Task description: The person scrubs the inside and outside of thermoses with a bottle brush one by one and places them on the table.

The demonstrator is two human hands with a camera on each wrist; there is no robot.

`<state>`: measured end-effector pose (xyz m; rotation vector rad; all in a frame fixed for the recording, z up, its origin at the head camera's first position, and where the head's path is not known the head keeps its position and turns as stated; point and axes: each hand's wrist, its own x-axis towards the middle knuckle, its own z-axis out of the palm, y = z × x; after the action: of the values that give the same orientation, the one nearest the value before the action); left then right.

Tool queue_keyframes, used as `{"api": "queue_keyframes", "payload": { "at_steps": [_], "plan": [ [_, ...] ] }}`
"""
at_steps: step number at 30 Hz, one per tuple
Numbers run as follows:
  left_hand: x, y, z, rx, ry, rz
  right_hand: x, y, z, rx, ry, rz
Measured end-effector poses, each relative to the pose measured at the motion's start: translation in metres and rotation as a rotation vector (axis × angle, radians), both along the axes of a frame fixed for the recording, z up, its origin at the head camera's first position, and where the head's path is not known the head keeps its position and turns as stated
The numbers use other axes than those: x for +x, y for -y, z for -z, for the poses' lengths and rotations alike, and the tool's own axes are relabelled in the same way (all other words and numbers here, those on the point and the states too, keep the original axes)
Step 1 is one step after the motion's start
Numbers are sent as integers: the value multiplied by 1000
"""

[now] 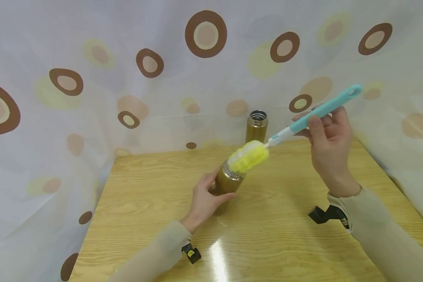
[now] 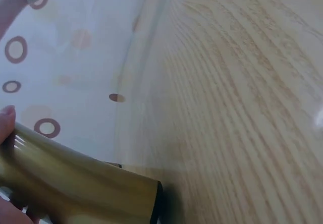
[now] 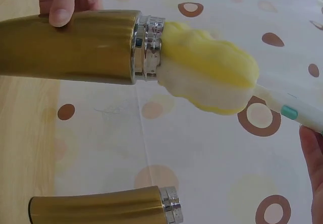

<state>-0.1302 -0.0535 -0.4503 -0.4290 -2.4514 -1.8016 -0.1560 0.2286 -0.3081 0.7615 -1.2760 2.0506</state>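
Observation:
My left hand (image 1: 205, 200) grips a gold flask (image 1: 228, 180) around its body, tilted toward the right. My right hand (image 1: 330, 141) pinches the turquoise handle of a bottle brush (image 1: 324, 110) between thumb and fingers. The brush's yellow and white sponge head (image 3: 207, 70) is at the flask's silver mouth (image 3: 147, 47), its tip touching or just inside the rim; most of the sponge is outside. In the left wrist view the lower part of the held flask (image 2: 91, 183) shows, with fingertips at its side.
A second gold flask (image 1: 256, 127), lidless, stands at the back of the wooden table (image 1: 155, 188). Behind the table hangs a pale curtain (image 1: 176, 90) with brown and yellow circles. Black wrist cameras sit on both sleeves.

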Motion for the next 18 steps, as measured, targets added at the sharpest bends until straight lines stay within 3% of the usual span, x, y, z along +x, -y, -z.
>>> {"api": "queue_keyframes", "payload": {
  "at_steps": [6, 13, 18],
  "plan": [
    [-2, -3, 7, 82, 47, 3, -2, 14, -5, 153, -6, 91],
    [-3, -4, 13, 167, 100, 12, -6, 30, -15, 248, -34, 82],
    [-5, -4, 19, 218, 95, 26, -9, 36, -15, 262, -39, 87]
  ]
}}
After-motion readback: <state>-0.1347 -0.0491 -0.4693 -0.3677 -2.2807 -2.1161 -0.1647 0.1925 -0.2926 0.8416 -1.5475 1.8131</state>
